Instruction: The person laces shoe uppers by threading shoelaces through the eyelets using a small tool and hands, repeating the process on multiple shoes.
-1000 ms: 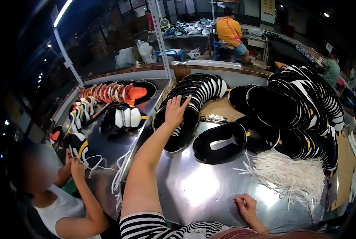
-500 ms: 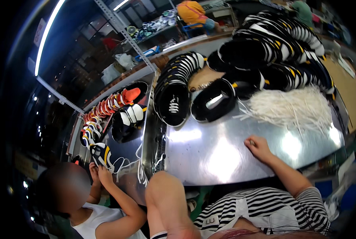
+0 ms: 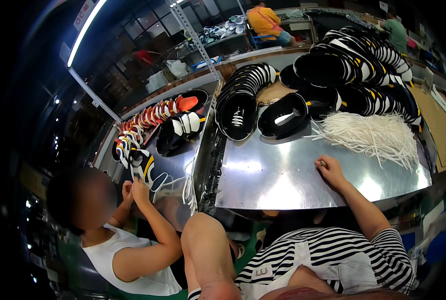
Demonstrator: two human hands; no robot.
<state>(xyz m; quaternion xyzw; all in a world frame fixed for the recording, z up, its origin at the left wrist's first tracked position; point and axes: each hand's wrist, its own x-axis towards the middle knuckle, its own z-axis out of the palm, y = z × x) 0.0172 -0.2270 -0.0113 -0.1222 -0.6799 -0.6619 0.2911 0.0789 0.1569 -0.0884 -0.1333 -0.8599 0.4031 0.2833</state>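
My right hand [image 3: 331, 171] rests on the shiny metal tabletop [image 3: 278, 172], its fingers curled closed. A small greyish thing shows at the fingertips, too small to name. Just beyond it lies a thick bundle of white shoelaces [image 3: 370, 137]. My left arm [image 3: 208, 247] is bent, with its elbow near the table's front edge; the left hand is out of view. A single black shoe upper [image 3: 283, 116], with a white patch inside, lies at the table's far side. Beside it, a nested row of black-and-white shoe uppers [image 3: 237, 116] curves away, white lacing showing in the front one.
Black, white and yellow uppers [image 3: 353, 70] are piled at the far right. On my left, a co-worker [image 3: 133, 245] handles a shoe upper [image 3: 144, 162] at an adjoining bench, near white laces [image 3: 189, 187] and a row of orange-and-white uppers [image 3: 153, 114]. A metal post [image 3: 195, 37] stands behind.
The view has shifted, so the benches sit further right and slightly higher. My right hand stays closed on the tabletop; my left arm stays bent. The co-worker's hands have shifted slightly at the upper.
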